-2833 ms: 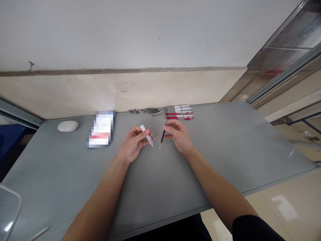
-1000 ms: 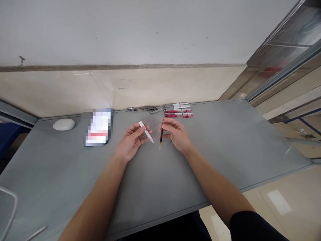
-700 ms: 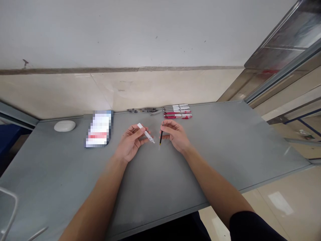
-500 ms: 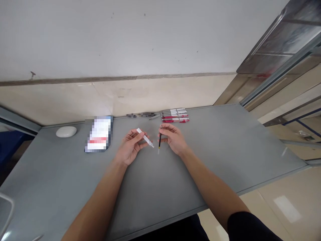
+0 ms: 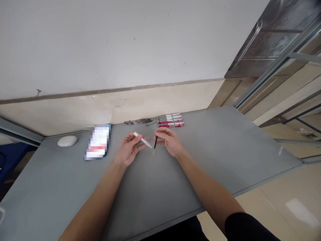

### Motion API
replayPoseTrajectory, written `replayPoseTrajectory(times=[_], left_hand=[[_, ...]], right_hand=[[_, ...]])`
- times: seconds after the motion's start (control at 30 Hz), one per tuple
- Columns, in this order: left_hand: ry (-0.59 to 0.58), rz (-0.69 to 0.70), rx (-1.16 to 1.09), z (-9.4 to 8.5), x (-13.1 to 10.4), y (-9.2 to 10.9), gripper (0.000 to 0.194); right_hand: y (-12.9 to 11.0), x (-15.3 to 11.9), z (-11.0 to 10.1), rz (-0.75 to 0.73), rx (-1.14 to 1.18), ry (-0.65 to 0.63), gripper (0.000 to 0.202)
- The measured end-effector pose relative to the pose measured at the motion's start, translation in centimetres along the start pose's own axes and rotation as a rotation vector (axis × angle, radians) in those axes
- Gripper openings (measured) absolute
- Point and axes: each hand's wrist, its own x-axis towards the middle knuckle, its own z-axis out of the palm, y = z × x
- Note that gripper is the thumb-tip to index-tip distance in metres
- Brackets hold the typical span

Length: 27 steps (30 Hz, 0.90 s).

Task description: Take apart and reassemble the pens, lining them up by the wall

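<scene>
Between its thumb and fingers, my left hand (image 5: 129, 150) pinches a white pen barrel (image 5: 141, 139), its narrow end pointing down and right. My right hand (image 5: 170, 141) is closed on a thin black refill (image 5: 155, 141) with a yellowish, clear lower end, held tilted near the barrel's narrow end. Whether the two tips touch is hard to tell. Beyond my hands, white pens (image 5: 173, 116) and red pens (image 5: 171, 123) lie side by side on the grey table (image 5: 200, 144). Dark pen parts (image 5: 137, 122) lie left of them.
A white rounded object (image 5: 67, 141) sits at the table's far left. Beside it lies a blurred flat packet or device (image 5: 98, 142). A wall (image 5: 160, 92) rises behind the table's back edge, and metal framing (image 5: 265, 80) stands at the right.
My right hand has moved the black refill left, closer to the white barrel's narrow end. The refill is more tilted. The camera view has shifted slightly.
</scene>
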Motion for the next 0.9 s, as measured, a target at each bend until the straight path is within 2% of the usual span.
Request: replayPoseTrajectory(times=[0.23, 0.47, 0.9], left_hand=[[0.055, 0.051, -0.017, -0.5, 0.1, -0.8, 0.039], [0.015, 0.086, 0.036, -0.9, -0.2, -1.0, 0.035], [-0.174, 0.055, 0.051, -1.1, -1.0, -1.3, 0.024]], right_hand=[[0.1, 0.1, 0.2, -0.023, -0.066, 0.012, 0.024], [0.3, 0.0, 0.3, -0.031, -0.122, 0.006, 0.022], [0.1, -0.3, 0.3, -0.017, -0.102, -0.051, 0.017]])
